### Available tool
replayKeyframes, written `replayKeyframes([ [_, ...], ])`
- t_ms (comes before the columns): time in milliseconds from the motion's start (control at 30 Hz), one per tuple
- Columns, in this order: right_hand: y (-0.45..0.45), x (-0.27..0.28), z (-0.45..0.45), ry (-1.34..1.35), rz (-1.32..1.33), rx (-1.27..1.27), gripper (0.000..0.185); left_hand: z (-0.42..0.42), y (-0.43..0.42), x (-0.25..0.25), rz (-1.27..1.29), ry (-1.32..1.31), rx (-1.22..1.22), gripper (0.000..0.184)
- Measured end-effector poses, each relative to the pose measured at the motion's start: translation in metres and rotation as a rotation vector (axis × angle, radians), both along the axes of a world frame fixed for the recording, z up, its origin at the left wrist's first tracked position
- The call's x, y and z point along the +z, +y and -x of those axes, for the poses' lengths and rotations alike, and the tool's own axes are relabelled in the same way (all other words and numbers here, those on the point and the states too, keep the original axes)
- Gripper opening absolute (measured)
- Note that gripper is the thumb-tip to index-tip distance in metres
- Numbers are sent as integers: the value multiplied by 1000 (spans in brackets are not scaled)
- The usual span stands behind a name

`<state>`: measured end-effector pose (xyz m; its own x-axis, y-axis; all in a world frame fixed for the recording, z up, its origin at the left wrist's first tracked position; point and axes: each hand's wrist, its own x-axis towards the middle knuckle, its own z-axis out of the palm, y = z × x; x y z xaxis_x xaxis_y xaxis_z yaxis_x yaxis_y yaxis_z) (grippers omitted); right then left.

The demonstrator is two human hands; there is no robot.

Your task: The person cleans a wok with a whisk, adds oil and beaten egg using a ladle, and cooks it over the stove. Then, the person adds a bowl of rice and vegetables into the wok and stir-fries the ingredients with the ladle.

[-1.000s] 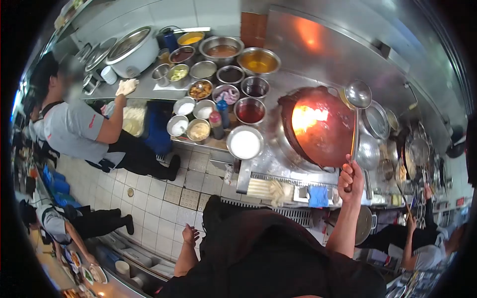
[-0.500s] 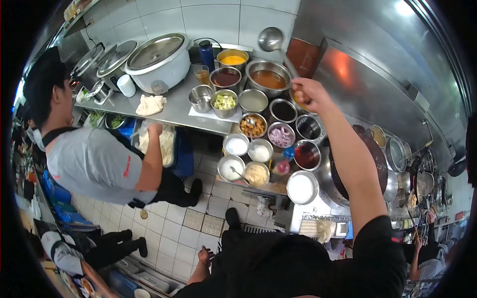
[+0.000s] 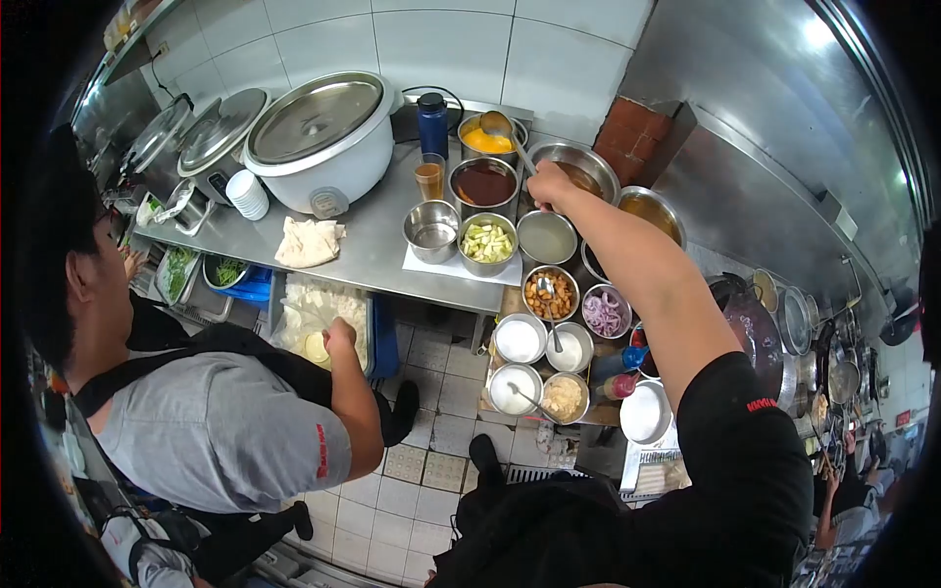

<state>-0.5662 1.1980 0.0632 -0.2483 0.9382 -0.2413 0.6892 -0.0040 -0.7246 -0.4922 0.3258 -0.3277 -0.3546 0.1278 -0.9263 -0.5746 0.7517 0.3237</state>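
My right hand is closed around the handle of a metal ladle. The ladle's bowl is over a metal pot of yellow-orange liquid against the back wall; whether it touches the liquid I cannot tell. Beneath my hand and forearm are a pot of dark reddish-brown sauce, a pan of brown liquid, partly covered by my arm, and a pot of pale cloudy liquid. My left hand is out of sight.
Bowls of chopped green vegetable, brown chunks, sliced purple onion and white powders stand close together. A co-worker at my left reaches into a bin. A large rice cooker and blue bottle stand behind.
The ladle has moved left and down from in front of the wall to the yellow liquid's pot. My view has shifted, and my left hand has left it.
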Motion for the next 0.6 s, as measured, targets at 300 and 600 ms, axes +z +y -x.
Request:
replayKeyframes([
  [300, 39, 23, -6, 748, 821, -187, 14, 26, 9, -32, -163, 512, -848, 76],
  [600, 38, 43, -20, 890, 885, -117, 12, 42, 31, -45, -51, -135, 341, 77],
])
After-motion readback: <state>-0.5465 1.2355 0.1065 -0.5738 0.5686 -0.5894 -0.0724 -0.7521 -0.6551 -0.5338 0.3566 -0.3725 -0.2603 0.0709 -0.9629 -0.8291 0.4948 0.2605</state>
